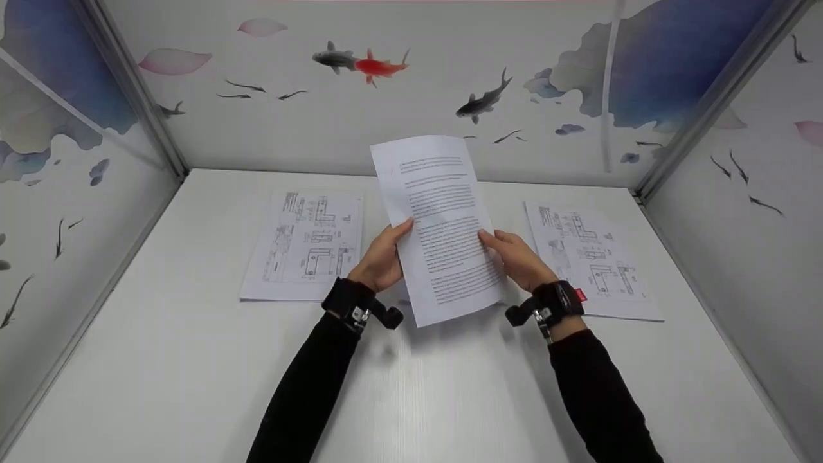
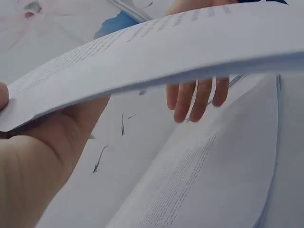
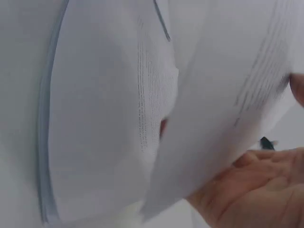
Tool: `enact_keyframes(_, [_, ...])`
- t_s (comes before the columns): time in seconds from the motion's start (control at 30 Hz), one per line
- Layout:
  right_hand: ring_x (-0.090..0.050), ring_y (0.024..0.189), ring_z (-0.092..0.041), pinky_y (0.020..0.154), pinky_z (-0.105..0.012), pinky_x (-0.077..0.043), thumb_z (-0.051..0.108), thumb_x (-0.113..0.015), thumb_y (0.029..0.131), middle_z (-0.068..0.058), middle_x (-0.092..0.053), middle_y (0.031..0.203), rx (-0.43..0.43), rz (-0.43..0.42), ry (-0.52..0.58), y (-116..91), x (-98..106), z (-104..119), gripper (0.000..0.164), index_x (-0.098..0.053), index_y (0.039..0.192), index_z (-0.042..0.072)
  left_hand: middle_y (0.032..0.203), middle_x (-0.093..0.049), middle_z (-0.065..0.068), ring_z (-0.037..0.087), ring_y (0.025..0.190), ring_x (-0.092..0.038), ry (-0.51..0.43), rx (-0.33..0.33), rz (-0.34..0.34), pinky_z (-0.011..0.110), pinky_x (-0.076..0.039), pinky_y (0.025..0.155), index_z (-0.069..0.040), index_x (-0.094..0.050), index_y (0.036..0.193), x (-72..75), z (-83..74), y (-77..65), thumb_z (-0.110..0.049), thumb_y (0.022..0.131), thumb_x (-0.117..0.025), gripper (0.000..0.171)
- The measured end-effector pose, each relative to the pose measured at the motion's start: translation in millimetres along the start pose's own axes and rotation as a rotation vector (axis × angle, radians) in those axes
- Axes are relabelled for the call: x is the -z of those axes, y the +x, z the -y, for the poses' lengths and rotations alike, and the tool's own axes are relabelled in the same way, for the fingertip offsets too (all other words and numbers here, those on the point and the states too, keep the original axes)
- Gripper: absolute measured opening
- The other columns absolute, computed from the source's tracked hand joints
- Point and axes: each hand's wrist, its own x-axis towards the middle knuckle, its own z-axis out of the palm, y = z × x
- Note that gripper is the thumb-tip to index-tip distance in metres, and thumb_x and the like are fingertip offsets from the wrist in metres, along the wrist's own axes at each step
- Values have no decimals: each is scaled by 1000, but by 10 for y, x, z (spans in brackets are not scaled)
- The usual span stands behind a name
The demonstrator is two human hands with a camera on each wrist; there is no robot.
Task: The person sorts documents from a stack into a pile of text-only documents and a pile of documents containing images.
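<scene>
Printed paper [image 1: 443,225], covered in lines of text, is held up above the middle of the table and bends slightly. I cannot tell whether it is one sheet or a few. My left hand [image 1: 380,260] grips its left edge, thumb on the printed face. On the right edge, my right hand [image 1: 517,258] pinches it with the thumb on top and fingers beneath. Under it lies a stack of text pages [image 3: 99,118], seen in both wrist views and mostly hidden in the head view.
Technical drawings [image 1: 302,257] lie in a pile on the left of the white table [image 1: 161,341]. Another pile of drawings [image 1: 591,257] sits on the right, partly behind the right wrist. Panels [image 1: 398,116] painted with fish enclose the table at the back and sides.
</scene>
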Motion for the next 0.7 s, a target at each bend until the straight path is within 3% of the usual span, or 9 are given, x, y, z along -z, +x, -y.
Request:
enact_keyframes(0.07, [-54, 125, -26, 104, -43, -44, 39, -63, 95, -14, -58, 135, 13, 50, 86, 16, 30, -58, 62, -45, 142, 2, 138, -56, 11, 25, 122, -59, 17, -8, -49, 39, -50, 96, -17, -38, 148, 17, -7, 6, -31, 108, -34, 43])
enact_keyframes(0.13, [-67, 104, -24, 87, -36, -54, 29, -68, 93, -12, -68, 117, 38, 38, 107, 21, 34, -93, 53, -51, 136, 3, 136, -58, 12, 24, 118, -61, 71, -3, -126, 37, -52, 93, -18, -41, 147, 35, -12, 21, -31, 107, -34, 42])
enact_keyframes(0.2, [-71, 93, -22, 77, -33, -57, 20, -69, 92, -8, -71, 109, 63, 0, 75, 19, 23, -105, 49, -50, 135, 4, 133, -61, 13, 25, 113, -65, 162, 16, -213, 35, -54, 88, -18, -42, 146, 47, -14, 36, -32, 107, -35, 42])
enact_keyframes(0.3, [-72, 89, -22, 74, -31, -58, 11, -67, 93, -11, -71, 108, 84, -68, 2, 11, -17, -96, 48, -48, 136, 3, 130, -63, 12, 25, 111, -66, 314, 54, -300, 34, -56, 84, -19, -43, 146, 65, -2, 57, -33, 107, -35, 42])
enact_keyframes(0.4, [-72, 88, -21, 73, -31, -58, 9, -63, 95, -14, -69, 111, 95, -112, -31, 7, -57, -80, 46, -47, 138, 3, 127, -65, 10, 26, 111, -66, 435, 70, -334, 35, -56, 86, -20, -41, 147, 89, 20, 65, -29, 108, -35, 41])
enact_keyframes(0.57, [-70, 86, -18, 71, -28, -56, 10, -59, 98, -16, -66, 113, 95, -226, 16, 37, -84, -30, 41, -47, 136, 4, 125, -64, 8, 19, 104, -66, 657, 94, -348, 31, -54, 83, -18, -42, 146, 150, 46, 39, -21, 105, -44, 41])
enact_keyframes(0.7, [-67, 88, -15, 73, -25, -54, 12, -55, 100, -13, -63, 115, 77, -295, 32, 76, -67, 6, 38, -45, 136, 4, 115, -66, 7, 11, 67, -59, 989, 177, -367, 24, -46, 55, -16, -45, 143, 215, 54, -26, -24, 102, -52, 42])
